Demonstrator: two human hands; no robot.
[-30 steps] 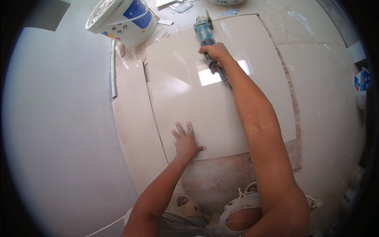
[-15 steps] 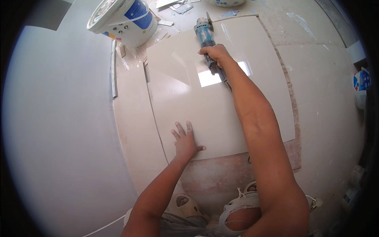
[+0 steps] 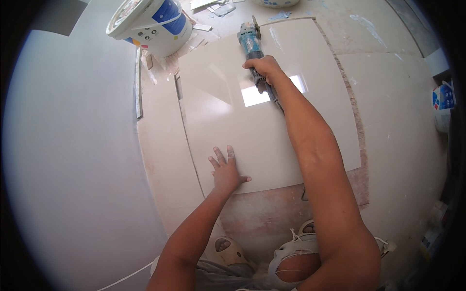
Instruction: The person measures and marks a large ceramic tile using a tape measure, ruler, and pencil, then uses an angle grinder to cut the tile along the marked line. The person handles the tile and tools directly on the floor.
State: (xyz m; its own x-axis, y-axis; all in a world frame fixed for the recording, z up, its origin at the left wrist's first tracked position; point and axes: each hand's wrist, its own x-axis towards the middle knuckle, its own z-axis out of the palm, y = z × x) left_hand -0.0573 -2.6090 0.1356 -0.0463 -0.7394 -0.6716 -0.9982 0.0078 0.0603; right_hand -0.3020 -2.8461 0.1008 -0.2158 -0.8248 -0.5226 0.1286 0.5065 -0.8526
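A large glossy beige tile (image 3: 233, 126) lies flat in front of me, with light reflected on its surface. My right hand (image 3: 264, 68) is wrapped round the dark rear body of a teal angle grinder (image 3: 250, 42). The grinder's disc (image 3: 256, 28) stands on edge near the tile's far edge; whether it touches the tile I cannot tell. From the grinder's back end a dark cord (image 3: 277, 103) runs under my forearm. My left hand (image 3: 226, 174) rests palm down on the tile's near left part, fingers spread and holding nothing.
Beneath the tile lies a worn wooden board (image 3: 267, 211). A white and blue bucket (image 3: 155, 29) stands at the far left beside tile offcuts (image 3: 204, 5). Another bucket (image 3: 442, 106) is at the right. A pale wall (image 3: 73, 145) rises along my left. My sandal (image 3: 232, 252) is close by.
Both hands, the grinder and the tile keep nearly the same places. The whole view has shifted very slightly.
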